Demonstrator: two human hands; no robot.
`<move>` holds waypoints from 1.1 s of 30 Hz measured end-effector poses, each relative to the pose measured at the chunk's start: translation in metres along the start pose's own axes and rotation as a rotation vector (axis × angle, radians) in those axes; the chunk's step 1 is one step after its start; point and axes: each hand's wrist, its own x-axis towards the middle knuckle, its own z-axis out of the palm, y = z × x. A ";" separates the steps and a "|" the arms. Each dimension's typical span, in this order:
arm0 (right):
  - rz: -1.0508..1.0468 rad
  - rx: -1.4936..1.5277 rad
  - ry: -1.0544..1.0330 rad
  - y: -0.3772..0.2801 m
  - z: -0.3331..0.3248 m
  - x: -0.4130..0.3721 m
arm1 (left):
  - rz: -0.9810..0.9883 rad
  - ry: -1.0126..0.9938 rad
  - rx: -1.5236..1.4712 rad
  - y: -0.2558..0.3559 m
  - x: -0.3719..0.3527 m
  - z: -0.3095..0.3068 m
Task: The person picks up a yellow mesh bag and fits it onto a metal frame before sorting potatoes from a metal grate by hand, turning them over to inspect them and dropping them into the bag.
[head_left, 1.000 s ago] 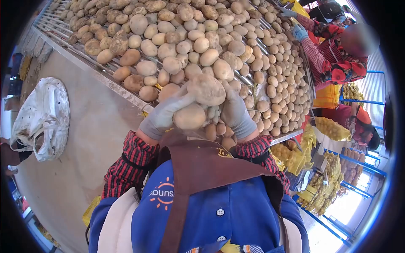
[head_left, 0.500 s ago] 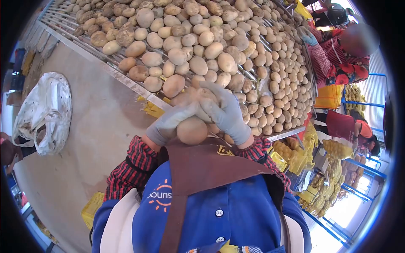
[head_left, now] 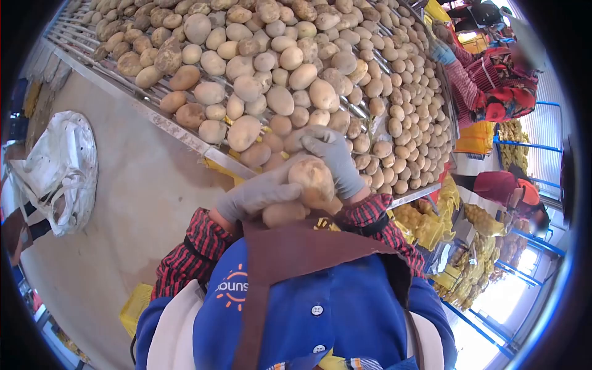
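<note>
My left hand (head_left: 256, 192), in a grey glove, is closed around a large pale potato (head_left: 311, 180) just above the apron. A second potato (head_left: 285, 213) sits below that hand, close to the brown apron (head_left: 308, 246). My right hand (head_left: 336, 159), gloved too, is at the near edge of the potato pile. Its fingers are bent over a blurred potato (head_left: 293, 142), and its palm is partly hidden behind the large potato. Many more potatoes (head_left: 280, 100) lie on the roller table ahead, some with dark soil on them.
The table's metal edge (head_left: 185, 137) runs diagonally on my left. On the floor lies a white sack (head_left: 68, 166); a yellow crate (head_left: 135, 307) stands nearby. Across the table a co-worker (head_left: 493, 86) reaches toward the potatoes. Filled yellow net bags (head_left: 468, 277) are at the right, near another person (head_left: 502, 188).
My hands have moved slightly apart. The large potato has come up into clear view at my left hand, and the right hand's fingers have curled. The view has shifted a little.
</note>
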 end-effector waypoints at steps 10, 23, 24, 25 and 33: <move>-0.428 -1.251 0.609 -0.077 -0.104 0.151 | 0.152 0.210 -0.647 -0.013 -0.001 -0.072; -0.511 0.497 0.012 -0.056 -0.070 -0.001 | 0.144 0.043 -0.460 -0.001 0.032 -0.056; -0.523 0.491 -0.034 -0.048 -0.067 -0.009 | 0.132 0.072 -0.408 -0.001 0.032 -0.054; -0.534 0.485 -0.080 -0.041 -0.063 -0.017 | 0.119 0.099 -0.356 -0.001 0.030 -0.054; -0.406 1.344 -0.360 0.010 -0.025 -0.063 | -0.145 -0.048 -0.550 0.018 0.048 -0.035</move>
